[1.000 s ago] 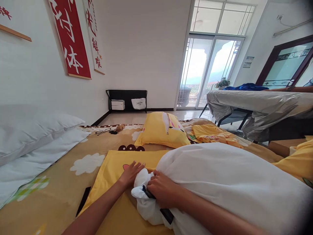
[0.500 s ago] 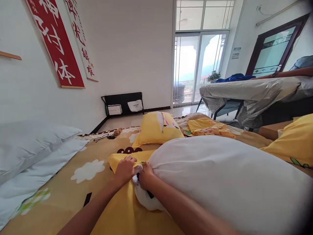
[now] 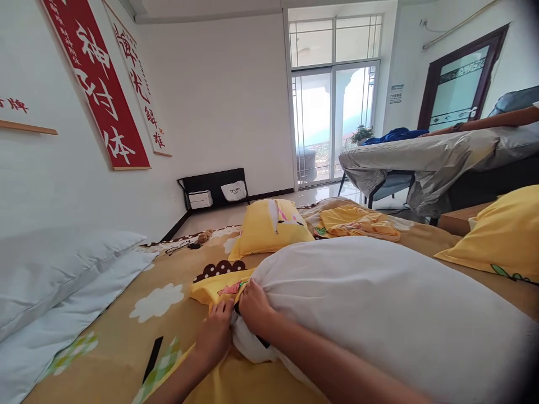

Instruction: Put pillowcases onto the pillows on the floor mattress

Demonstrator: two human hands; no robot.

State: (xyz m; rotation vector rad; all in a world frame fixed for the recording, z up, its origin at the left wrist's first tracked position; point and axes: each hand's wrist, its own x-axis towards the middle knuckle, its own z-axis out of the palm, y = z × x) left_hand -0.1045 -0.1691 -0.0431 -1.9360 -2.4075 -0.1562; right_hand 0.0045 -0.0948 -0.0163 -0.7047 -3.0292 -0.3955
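Observation:
A big white pillow (image 3: 362,297) lies in front of me, its near left end bunched up. Around and under that end is a yellow pillowcase (image 3: 202,290), with a bit of pink and green print on it. My right hand (image 3: 255,307) is closed on the pillow's gathered corner at the edge of the case. Just left of it, my left hand (image 3: 217,330) pinches the pillowcase edge with bent fingers. Black patches show beneath my right hand; I cannot make out what they are. My fingertips are partly hidden in the folds.
The patterned bedspread (image 3: 113,348) lies under everything. Beyond the pillow are a yellow pillow (image 3: 269,230) and a crumpled yellow cloth (image 3: 357,221). Another yellow pillow (image 3: 501,235) is at right, white pillows (image 3: 63,280) at left. Another person's arm (image 3: 492,120) rests on a plastic-covered table (image 3: 446,151).
My left hand has moved down along the pillowcase edge, uncovering the pink print. My right hand stays at the pillow's corner. The view has tilted slightly up and to the right.

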